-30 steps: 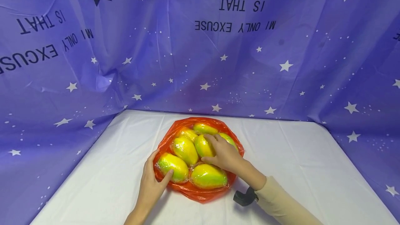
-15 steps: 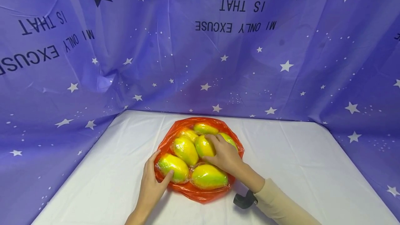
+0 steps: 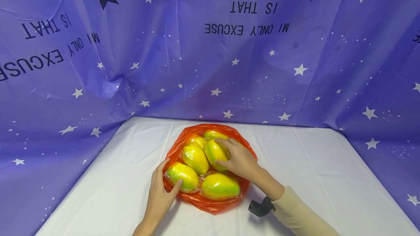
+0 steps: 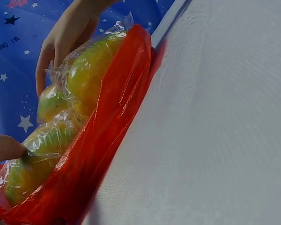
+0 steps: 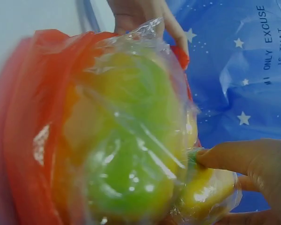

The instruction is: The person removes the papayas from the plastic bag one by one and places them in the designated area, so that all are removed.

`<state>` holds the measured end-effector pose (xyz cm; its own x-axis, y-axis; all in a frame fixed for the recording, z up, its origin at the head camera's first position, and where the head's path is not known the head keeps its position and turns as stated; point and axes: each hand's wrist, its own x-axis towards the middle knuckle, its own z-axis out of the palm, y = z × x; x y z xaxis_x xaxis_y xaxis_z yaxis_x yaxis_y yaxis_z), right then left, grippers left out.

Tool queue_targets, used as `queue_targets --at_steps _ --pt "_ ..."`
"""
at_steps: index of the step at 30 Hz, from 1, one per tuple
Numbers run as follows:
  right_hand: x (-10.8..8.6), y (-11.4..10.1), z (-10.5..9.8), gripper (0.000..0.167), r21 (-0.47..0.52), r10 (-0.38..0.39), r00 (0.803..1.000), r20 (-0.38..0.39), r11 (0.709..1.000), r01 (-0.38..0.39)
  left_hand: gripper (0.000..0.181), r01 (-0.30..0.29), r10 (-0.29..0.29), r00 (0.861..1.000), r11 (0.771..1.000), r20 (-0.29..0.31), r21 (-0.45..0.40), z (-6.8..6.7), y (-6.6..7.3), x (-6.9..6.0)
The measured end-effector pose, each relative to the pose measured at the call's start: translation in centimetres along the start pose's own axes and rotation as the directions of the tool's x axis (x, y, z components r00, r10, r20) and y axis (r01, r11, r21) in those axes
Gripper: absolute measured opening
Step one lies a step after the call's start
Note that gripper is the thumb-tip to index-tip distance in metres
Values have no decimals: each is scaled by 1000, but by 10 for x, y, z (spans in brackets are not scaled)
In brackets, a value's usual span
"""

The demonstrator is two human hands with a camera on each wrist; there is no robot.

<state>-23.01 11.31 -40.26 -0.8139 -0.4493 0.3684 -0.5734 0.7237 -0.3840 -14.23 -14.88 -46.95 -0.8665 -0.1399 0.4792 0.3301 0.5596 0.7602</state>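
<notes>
Several yellow-green mangoes in clear wrap lie in a spread red plastic bag [image 3: 213, 206] in the head view. My right hand [image 3: 242, 161] grips a mango [image 3: 216, 154] near the bag's middle, thumb on its near side and fingertips over its far end. In the right wrist view that mango [image 5: 208, 192] is under my thumb. My left hand [image 3: 159, 192] holds the bag's left side, fingers along the outer edge and thumb on the front-left mango [image 3: 183, 177]. Another wrapped mango [image 3: 220, 186] lies at the front right. The back-right mango is hidden behind my right hand.
A white cloth [image 3: 315, 177] covers the table under the bag. A purple curtain [image 3: 210, 65] with stars and lettering hangs behind and at both sides. A black curved piece [image 3: 260, 207] is at my right sleeve [image 3: 300, 210].
My right hand has shifted slightly to the right. The mango in it has moved a little and shows more of its surface. The left hand stays on the bag.
</notes>
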Motion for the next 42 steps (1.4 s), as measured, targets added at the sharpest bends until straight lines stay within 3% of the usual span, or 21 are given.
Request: queue_targets --at_steps 30,42 --pt "-18 6 -38 65 44 106 994 -13 993 -105 76 28 -28 999 1000 28 9 0 -1 0" --pt "-28 14 -53 66 92 163 985 -52 983 -158 74 0 -1 999 1000 32 22 -1 2 0"
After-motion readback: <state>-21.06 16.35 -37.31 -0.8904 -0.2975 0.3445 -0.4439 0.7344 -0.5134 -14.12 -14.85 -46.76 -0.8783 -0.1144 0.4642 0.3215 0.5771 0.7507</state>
